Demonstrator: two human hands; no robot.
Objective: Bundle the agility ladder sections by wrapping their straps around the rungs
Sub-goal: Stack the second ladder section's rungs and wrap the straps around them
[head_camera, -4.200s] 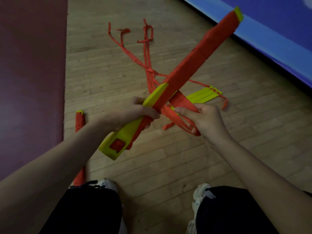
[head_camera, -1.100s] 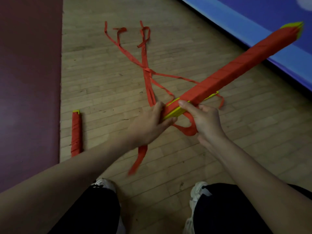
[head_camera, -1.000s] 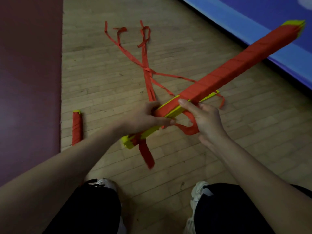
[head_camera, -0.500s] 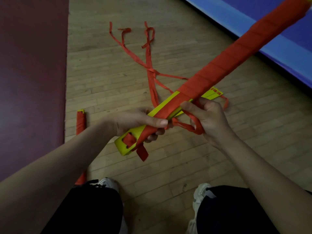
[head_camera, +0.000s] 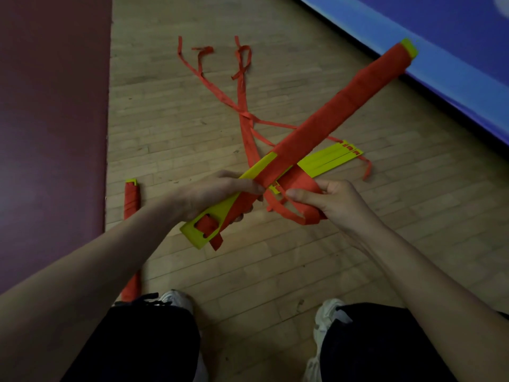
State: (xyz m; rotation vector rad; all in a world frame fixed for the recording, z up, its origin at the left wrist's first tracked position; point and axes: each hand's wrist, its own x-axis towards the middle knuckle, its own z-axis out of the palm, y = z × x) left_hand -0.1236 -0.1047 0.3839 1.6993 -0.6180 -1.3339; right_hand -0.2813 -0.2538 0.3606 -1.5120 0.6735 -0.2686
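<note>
Left fingers (head_camera: 243, 185) are curled round the near end of the red-wrapped bundle of flat yellow plastic rungs (head_camera: 344, 106). The left hand (head_camera: 214, 197) holds it above the wooden floor (head_camera: 275, 260), far end angled up to the right. Right fingers (head_camera: 301, 193) pinch a loop of red fabric strap (head_camera: 308, 217) just beside the bundle (the right hand (head_camera: 336, 202) is closed round it). Under the bundle, an unwrapped stack of yellow rungs (head_camera: 327, 161) lies on the floor with loose red straps (head_camera: 242, 106) trailing away. Over left, a finished red-wrapped bundle (head_camera: 131, 199) sits beside the maroon mat (head_camera: 52, 133).
</note>
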